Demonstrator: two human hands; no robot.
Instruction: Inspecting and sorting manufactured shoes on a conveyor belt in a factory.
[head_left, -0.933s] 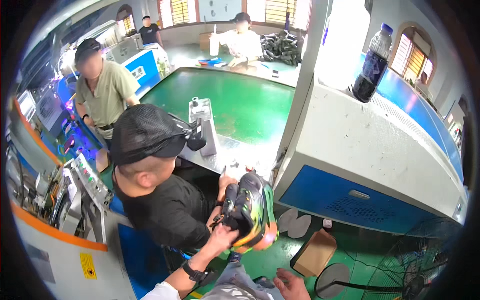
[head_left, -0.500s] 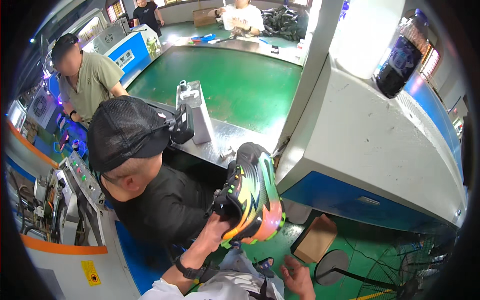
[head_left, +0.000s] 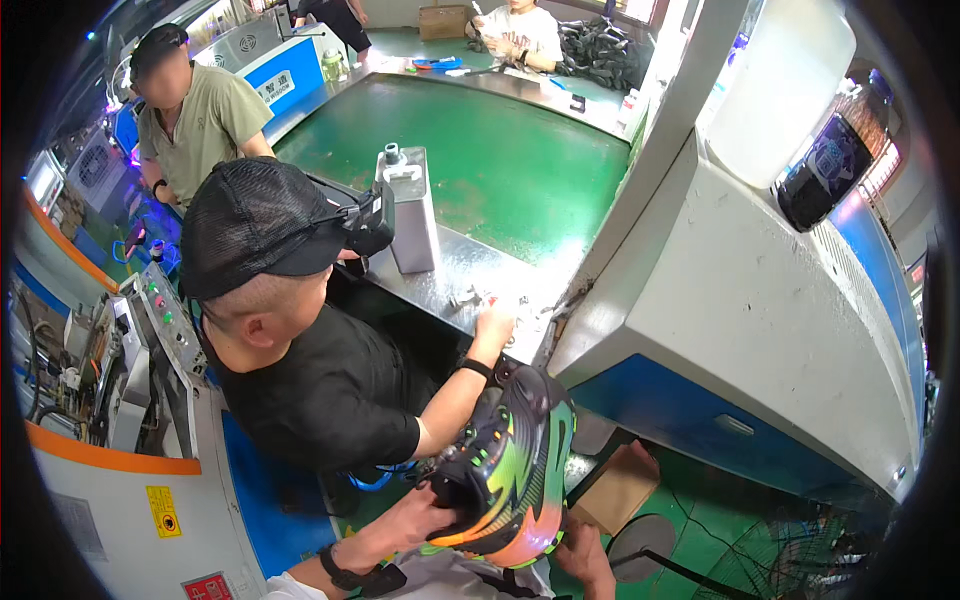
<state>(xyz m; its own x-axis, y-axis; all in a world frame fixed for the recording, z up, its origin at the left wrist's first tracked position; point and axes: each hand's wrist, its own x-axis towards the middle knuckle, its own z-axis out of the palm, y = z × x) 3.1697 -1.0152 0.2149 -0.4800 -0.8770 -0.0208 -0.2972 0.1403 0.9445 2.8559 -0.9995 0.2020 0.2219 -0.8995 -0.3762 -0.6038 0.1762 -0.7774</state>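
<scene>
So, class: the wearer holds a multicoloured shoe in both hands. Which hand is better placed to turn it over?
Probably the left hand: it wraps the shoe's dark upper side, while the right hand only supports from beneath, mostly hidden.

A long green-topped bench with a bare metal edge runs through the workshop, a grey metal can with a capped spout standing on it. A big white machine housing with a blue lower panel crowds its right side, over a green painted floor. To the left, a white control cabinet with an orange stripe stands under bright daylight.
</scene>
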